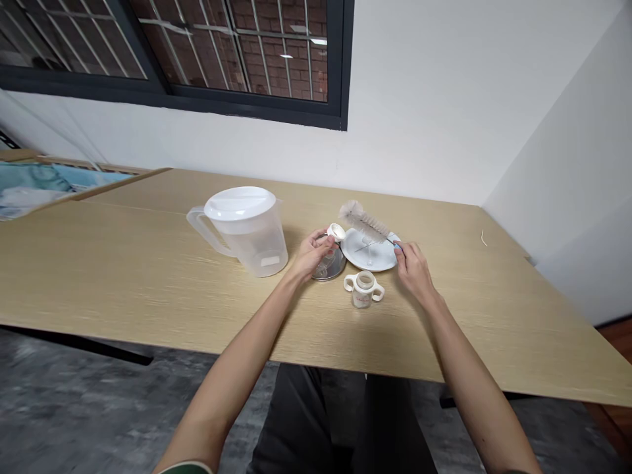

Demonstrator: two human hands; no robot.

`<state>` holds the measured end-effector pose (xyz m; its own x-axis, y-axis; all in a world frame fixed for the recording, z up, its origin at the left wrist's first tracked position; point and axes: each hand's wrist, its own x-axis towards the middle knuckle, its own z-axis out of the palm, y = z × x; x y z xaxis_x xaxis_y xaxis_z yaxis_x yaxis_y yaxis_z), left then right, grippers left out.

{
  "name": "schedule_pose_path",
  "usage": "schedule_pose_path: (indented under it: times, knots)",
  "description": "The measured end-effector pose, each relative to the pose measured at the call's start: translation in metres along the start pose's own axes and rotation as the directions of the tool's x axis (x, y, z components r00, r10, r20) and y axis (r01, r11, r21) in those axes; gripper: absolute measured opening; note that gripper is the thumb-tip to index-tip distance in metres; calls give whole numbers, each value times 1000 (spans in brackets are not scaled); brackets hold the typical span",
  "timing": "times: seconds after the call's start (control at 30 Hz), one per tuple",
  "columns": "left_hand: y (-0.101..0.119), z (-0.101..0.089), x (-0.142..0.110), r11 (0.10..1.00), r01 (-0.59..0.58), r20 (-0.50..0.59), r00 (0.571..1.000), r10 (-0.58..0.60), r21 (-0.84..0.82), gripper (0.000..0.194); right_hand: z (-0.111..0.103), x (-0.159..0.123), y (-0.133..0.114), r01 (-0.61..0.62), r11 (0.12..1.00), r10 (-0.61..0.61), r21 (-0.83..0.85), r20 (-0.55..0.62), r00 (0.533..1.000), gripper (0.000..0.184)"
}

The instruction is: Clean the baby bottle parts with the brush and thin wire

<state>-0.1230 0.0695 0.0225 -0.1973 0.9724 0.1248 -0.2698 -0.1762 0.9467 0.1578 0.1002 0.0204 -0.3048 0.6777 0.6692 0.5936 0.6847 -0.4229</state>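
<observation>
Pinching a small white ring (336, 232) above a metal dish (330, 264), the left hand (313, 253) is near the pitcher (249, 230); the right hand (413, 270) grips the bottle brush (365, 222) over a white plate (370, 253), behind the two-handled bottle (363, 291) on the desk (172, 283).

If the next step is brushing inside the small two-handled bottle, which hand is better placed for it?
Probably the right hand: it holds the brush, close to the open bottle. The left hand holds a white part.
</observation>
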Motion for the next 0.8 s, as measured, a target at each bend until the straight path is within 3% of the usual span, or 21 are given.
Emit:
schedule_pose_path:
  times: [0.23,0.33,0.47,0.63,0.8]
  knots:
    - [2,-1,0,996,-14,-23,1000,12,-88,72,-1,0,9,-29,997,39,-78,129,991,47]
    - [3,-4,3,994,-41,-53,998,36,-102,78,-4,0,18,-71,988,84,-138,90,992,48]
    - [4,-5,3,994,-59,-28,998,57,-93,81,-3,1,17,-65,994,68,-88,31,997,47]
    - [3,-3,3,994,-94,0,996,95,-59,71,2,-1,9,8,999,-5,-39,74,997,47]
    - [-2,-8,9,979,-175,-74,983,167,-108,69,-1,0,13,-8,996,9,-92,9,1000,46]
